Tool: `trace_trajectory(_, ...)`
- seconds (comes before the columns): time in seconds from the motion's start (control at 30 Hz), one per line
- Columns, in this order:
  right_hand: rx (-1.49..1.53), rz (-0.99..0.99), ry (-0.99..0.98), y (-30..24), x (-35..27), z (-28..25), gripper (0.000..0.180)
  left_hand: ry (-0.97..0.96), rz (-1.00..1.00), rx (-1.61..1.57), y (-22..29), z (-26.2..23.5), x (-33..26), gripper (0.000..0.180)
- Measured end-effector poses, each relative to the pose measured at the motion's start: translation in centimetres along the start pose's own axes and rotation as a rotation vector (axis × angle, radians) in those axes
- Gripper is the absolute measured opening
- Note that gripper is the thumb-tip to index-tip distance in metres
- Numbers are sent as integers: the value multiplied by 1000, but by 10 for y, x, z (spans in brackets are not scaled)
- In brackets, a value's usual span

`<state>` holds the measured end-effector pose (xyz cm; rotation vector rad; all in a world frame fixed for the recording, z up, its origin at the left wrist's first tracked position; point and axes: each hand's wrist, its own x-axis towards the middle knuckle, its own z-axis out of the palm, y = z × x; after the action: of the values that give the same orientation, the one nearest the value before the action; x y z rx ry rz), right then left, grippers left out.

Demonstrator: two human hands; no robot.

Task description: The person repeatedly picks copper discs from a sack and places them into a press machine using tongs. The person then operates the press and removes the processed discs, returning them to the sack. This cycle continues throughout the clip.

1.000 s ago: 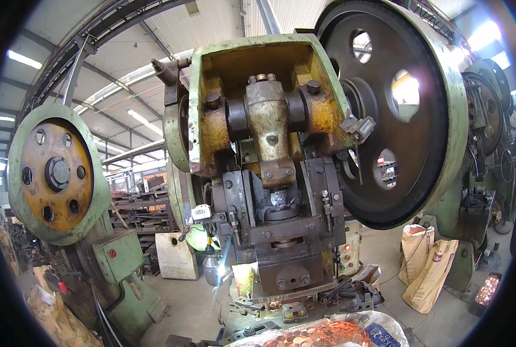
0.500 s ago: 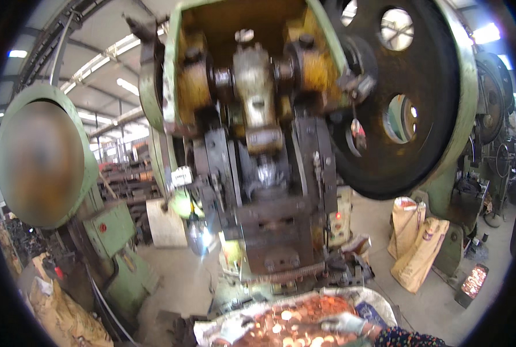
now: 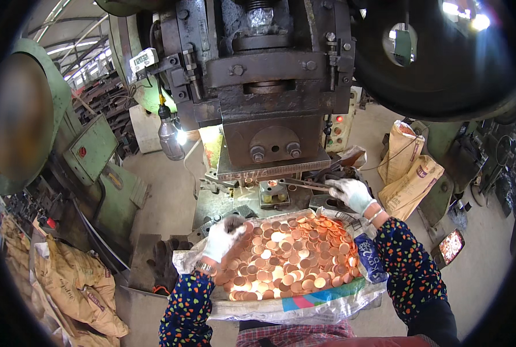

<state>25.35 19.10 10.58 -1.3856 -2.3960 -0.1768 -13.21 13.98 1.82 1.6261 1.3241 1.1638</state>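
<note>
Since half a second ago, the right hand (image 3: 351, 194) has moved forward, from over the copper discs (image 3: 295, 254) to beyond the far edge of their white sack (image 3: 252, 312). It is closed around slim metal tongs (image 3: 310, 185), whose tips reach leftward from this hand, near the die block (image 3: 274, 198), where a copper-coloured piece (image 3: 272, 183) appears to lie. For the work, I judge that this hand is now occupied at the die, not at the pile.

The left hand (image 3: 223, 237) remains by the pile's left side, fingers curled; whether they pinch a disc, I cannot tell. Loose discs spread between the hands and nearer the body.

Compared with the earlier frame, my view is tilted lower, so both patterned sleeves (image 3: 414, 266) show, and the press slide (image 3: 275, 141) stands beyond the hands.
</note>
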Motion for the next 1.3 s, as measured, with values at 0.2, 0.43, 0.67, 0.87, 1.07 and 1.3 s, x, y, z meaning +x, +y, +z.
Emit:
trace_trajectory(0.2, -241, -15, -41, -6, 40, 24, 29, 63, -51, -371, -6, 22, 67, 14)
trace_trajectory(0.43, -77, 31, 90, 17, 27, 29, 31, 246, -90, -142, -19, 70, 134, 22)
trace_trajectory(0.67, 152, 112, -82, 15, 8, 23, 34, 178, 267, 947, -37, 97, 165, 40)
trace_trajectory(0.87, 186, 86, -95, 14, 13, 28, 34, 330, 355, 933, -45, 101, 163, 38)
trace_trajectory(1.07, 125, 35, -60, 6, 14, 33, 31, 322, 330, 759, -23, 95, 146, 33)
trace_trajectory(1.3, 100, 49, -172, -32, -27, 29, 30, -93, 268, 384, -11, 35, 63, 22)
